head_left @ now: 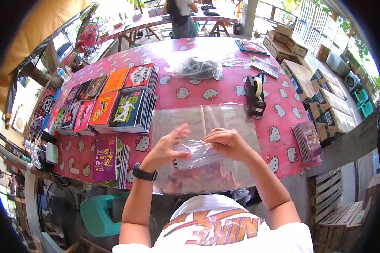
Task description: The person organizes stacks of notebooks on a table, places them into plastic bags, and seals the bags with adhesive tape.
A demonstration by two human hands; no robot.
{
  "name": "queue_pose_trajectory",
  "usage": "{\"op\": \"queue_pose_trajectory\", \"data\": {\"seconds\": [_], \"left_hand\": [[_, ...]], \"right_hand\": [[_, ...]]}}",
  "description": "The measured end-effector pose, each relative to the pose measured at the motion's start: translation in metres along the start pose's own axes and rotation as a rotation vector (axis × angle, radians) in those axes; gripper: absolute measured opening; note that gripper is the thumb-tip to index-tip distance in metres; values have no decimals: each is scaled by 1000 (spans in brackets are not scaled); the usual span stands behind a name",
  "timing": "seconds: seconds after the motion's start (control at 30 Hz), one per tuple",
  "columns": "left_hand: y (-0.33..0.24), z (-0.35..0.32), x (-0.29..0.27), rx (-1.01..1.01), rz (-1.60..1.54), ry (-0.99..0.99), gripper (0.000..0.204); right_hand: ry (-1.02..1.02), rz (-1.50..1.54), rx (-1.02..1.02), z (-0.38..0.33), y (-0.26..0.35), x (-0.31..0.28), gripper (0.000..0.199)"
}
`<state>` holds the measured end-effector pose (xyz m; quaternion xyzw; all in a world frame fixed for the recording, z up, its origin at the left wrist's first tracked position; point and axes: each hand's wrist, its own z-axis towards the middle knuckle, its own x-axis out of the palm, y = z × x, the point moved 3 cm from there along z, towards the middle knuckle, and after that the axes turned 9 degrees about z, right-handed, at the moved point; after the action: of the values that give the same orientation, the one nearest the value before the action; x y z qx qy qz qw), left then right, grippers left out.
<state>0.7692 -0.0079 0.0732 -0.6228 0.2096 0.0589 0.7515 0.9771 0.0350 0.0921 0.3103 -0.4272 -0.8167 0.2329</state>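
A spiral notebook [200,161] with pale pages lies inside a clear plastic bag [194,147], above a clear plastic sheet [177,122] on the table. My right hand [229,143] pinches the bag at its far right edge. At the left side of the bag is my left hand [169,145], its fingers spread and curved. Its thumb is beside the notebook's corner; whether it touches the plastic I cannot tell. Just beyond the sheet, to the right, stands a black tape dispenser [254,98] with a roll of tape.
Stacks of colourful notebooks [128,110] fill the table's left side. A purple-covered stack [105,159] lies nearer; another purple stack [307,141] sits at the right edge. Crumpled clear plastic [194,67] lies at the back. Cardboard boxes [329,111] flank the right. Below is a green stool [98,215].
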Motion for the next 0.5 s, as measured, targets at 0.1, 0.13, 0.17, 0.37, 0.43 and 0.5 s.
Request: {"op": "queue_pose_trajectory", "data": {"seconds": [0.1, 0.13, 0.17, 0.37, 0.43, 0.5], "left_hand": [[12, 0, 2, -164, -191, 138, 45], [13, 2, 5, -164, -176, 133, 36], [8, 3, 7, -140, -189, 28, 24], [-29, -11, 1, 165, 284, 21, 43], [-45, -21, 1, 309, 315, 40, 50], [-47, -33, 13, 327, 621, 28, 51]], "right_hand": [[-61, -32, 159, 11, 6, -1, 21], [-127, -99, 323, 9, 2, -5, 20], [-133, -100, 325, 11, 2, -8, 20], [202, -72, 23, 5, 10, -4, 52], [208, -148, -15, -5, 30, -5, 50], [263, -451, 0, -14, 44, 3, 50]]}}
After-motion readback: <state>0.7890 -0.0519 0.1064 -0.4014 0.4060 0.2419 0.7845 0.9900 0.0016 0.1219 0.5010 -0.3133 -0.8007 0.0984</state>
